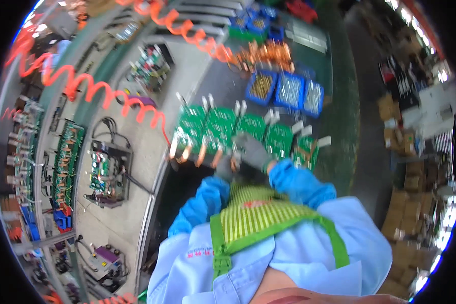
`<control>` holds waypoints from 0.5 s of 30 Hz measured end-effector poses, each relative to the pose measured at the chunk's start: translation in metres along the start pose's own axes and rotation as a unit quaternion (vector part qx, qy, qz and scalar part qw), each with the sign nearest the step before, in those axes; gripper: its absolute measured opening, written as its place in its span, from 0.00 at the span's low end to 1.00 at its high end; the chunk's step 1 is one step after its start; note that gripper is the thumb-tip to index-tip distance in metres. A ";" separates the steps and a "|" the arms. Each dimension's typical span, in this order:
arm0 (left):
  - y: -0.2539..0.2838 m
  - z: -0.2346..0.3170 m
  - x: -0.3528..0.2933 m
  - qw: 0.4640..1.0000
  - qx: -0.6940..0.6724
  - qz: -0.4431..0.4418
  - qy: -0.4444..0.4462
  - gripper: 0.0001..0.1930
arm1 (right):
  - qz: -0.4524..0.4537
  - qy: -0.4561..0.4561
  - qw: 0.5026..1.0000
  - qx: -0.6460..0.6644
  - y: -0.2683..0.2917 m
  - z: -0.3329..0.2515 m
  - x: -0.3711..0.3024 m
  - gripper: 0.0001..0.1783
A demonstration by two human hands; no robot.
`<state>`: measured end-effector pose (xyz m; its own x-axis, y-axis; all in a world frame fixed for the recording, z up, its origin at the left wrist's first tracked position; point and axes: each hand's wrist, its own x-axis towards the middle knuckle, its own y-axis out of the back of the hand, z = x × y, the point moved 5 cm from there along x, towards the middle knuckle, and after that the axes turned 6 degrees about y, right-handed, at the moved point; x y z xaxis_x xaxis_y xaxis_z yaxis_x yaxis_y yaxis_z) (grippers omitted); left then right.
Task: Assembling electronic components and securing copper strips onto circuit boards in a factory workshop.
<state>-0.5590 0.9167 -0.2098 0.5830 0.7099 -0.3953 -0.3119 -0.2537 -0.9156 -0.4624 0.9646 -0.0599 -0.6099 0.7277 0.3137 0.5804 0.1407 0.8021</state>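
Note:
A row of green circuit boards (221, 123) lies in front of me, with white tabs (237, 107) along the far edge and copper bars (201, 155) jutting from the near edge. My left hand (224, 169), in a grey glove, is closed at the near edge around a copper bar (233, 163). Just beside it, my right hand (253, 152), also gloved, reaches over the middle boards. Its fingers are bent together at the board surface; what they hold, if anything, is too small and blurred to name.
Beyond the boards stand blue bins (289, 90) of small metal parts and a pile of copper pieces (268, 55). An orange coiled hose (106, 96) hangs across the left side. Electronic assemblies (108, 172) sit on the conveyor at left. Cardboard boxes (403, 213) are stacked at right.

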 end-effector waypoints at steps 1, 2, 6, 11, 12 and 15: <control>-0.054 0.011 -0.024 0.966 0.207 0.078 -0.132 0.12 | -0.018 0.001 1.000 -0.020 -0.003 0.008 -0.009 0.21; -0.005 0.009 -0.006 0.997 0.029 -0.005 -0.067 0.11 | -0.067 -0.029 0.997 -0.016 -0.015 0.008 -0.007 0.17; -0.015 0.007 -0.012 0.991 -0.030 0.130 -0.019 0.10 | -0.025 -0.065 0.997 0.043 -0.004 -0.003 -0.003 0.16; -0.039 0.004 -0.018 0.996 -0.029 0.086 0.025 0.13 | -0.018 -0.084 0.996 0.022 0.000 -0.003 -0.013 0.15; -0.029 0.005 -0.019 0.995 -0.025 0.092 0.020 0.15 | -0.011 -0.084 0.996 0.023 0.004 -0.010 -0.013 0.14; -0.037 0.004 -0.027 0.994 0.032 0.103 -0.009 0.11 | 0.002 -0.056 0.998 0.025 0.034 -0.022 -0.035 0.14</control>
<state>-0.5661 0.9095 -0.1654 0.4884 0.6595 -0.5714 -0.4703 -0.3526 -0.8090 -0.4333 0.9291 -0.0328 -0.5458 0.7978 0.2559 0.6107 0.1697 0.7735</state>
